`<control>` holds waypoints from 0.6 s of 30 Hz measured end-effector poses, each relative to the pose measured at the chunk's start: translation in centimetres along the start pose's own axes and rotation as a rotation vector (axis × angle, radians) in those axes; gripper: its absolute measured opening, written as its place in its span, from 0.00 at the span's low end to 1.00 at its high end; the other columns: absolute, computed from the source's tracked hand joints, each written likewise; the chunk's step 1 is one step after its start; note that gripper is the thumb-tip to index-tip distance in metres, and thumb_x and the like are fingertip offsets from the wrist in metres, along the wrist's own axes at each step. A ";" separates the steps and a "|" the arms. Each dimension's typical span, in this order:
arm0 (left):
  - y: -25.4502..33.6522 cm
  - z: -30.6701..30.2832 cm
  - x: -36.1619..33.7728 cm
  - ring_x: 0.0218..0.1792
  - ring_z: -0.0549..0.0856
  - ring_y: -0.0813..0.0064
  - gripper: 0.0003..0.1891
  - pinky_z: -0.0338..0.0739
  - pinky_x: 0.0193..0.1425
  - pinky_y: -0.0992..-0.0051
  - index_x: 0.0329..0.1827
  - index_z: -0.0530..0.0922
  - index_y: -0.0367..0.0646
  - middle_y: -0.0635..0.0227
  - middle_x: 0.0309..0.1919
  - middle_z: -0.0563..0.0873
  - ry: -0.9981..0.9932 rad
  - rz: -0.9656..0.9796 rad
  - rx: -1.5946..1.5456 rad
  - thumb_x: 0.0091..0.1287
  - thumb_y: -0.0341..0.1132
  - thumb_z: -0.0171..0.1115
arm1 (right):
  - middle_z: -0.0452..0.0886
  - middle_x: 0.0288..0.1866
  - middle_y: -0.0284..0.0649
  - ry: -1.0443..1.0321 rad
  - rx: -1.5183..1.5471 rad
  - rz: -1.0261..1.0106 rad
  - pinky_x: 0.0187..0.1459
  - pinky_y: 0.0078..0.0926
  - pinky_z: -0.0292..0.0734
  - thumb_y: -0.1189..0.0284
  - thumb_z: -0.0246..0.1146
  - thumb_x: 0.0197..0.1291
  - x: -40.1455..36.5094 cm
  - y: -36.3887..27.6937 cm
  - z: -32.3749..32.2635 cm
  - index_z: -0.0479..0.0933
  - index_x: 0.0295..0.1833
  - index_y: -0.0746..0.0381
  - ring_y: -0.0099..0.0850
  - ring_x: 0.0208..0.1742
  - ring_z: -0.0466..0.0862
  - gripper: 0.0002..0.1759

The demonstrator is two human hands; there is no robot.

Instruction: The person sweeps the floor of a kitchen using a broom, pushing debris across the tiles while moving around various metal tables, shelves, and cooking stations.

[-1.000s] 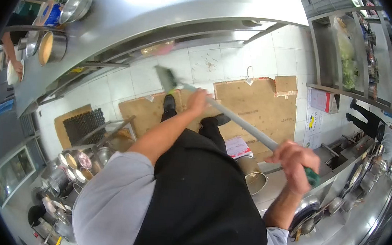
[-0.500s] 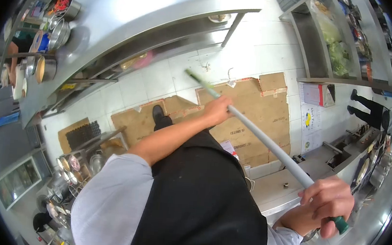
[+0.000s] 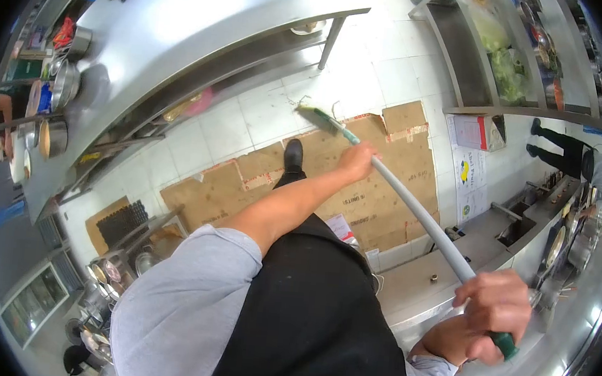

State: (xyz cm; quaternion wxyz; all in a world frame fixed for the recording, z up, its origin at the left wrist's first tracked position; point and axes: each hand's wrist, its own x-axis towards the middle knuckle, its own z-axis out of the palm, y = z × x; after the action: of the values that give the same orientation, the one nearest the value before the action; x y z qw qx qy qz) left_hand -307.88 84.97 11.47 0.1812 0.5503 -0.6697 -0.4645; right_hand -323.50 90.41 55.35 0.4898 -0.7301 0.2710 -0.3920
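Observation:
My left hand [image 3: 358, 162] is wrapped round the lower part of a long grey broom handle [image 3: 425, 222]. Up at the handle's green-capped end, my right hand [image 3: 495, 313] grips it in a closed fist. The broom slants away from me, and its green and pale broom head [image 3: 319, 120] is down at the floor by the far edge of the flattened cardboard [image 3: 295, 177]. Small scraps of debris [image 3: 303, 102] lie on the white tiles right at the bristles. My shoe [image 3: 293, 156] stands on the cardboard, left of the broom.
A long steel table [image 3: 186, 30] with a lower shelf runs along the left. Steel shelving [image 3: 459, 66] holding bagged greens [image 3: 509, 76] stands far right, with a carton [image 3: 478, 133] below it. Another person [image 3: 578, 164] is at the cooking counter [image 3: 465, 264] on the right.
The broom head has swung slightly right and is now beside the debris, with less blur. My foot has stepped forward and right on the cardboard. Both hands keep their grip.

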 end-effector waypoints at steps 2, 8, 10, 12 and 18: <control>0.5 -0.5 -0.2 0.49 0.88 0.46 0.12 0.83 0.52 0.48 0.40 0.88 0.46 0.56 0.46 0.89 -0.015 0.014 -0.015 0.73 0.45 0.70 | 0.75 0.16 0.36 -0.057 0.010 -0.006 0.19 0.29 0.79 0.47 0.73 0.70 0.1 -1.2 -1.8 0.76 0.21 0.63 0.38 0.18 0.81 0.34; -0.4 -9.5 -6.5 0.46 0.88 0.44 0.16 0.83 0.50 0.49 0.37 0.87 0.45 0.53 0.43 0.88 -0.102 0.000 0.122 0.71 0.49 0.72 | 0.81 0.22 0.38 0.166 0.193 0.024 0.24 0.32 0.86 0.51 0.67 0.77 -0.2 -2.5 -3.0 0.76 0.26 0.61 0.40 0.27 0.87 0.30; -4.2 -12.7 -7.8 0.44 0.90 0.45 0.15 0.84 0.50 0.48 0.40 0.89 0.46 0.55 0.41 0.89 -0.141 -0.116 0.245 0.70 0.49 0.72 | 0.79 0.22 0.40 0.350 0.268 0.107 0.25 0.36 0.84 0.55 0.66 0.78 0.4 0.9 -1.1 0.74 0.25 0.62 0.42 0.27 0.85 0.29; -11.2 -14.6 -7.8 0.45 0.90 0.44 0.17 0.84 0.50 0.47 0.37 0.89 0.45 0.54 0.41 0.90 -0.151 -0.175 0.359 0.71 0.51 0.72 | 0.77 0.22 0.42 0.531 0.358 0.290 0.29 0.40 0.82 0.61 0.63 0.78 2.5 6.1 3.6 0.73 0.25 0.64 0.44 0.28 0.83 0.27; -16.4 -11.3 0.6 0.49 0.90 0.45 0.09 0.85 0.52 0.48 0.41 0.90 0.46 0.51 0.46 0.91 -0.231 -0.160 0.389 0.69 0.41 0.70 | 0.77 0.24 0.43 0.548 0.202 0.364 0.37 0.42 0.86 0.59 0.61 0.80 4.8 8.9 5.3 0.74 0.27 0.66 0.45 0.34 0.84 0.27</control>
State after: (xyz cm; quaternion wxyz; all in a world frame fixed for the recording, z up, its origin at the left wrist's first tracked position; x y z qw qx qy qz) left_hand -290.25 80.21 3.53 -0.0433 0.5691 -0.7172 -0.3998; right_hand -316.56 85.99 47.40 0.5302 -0.4851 0.4784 -0.5046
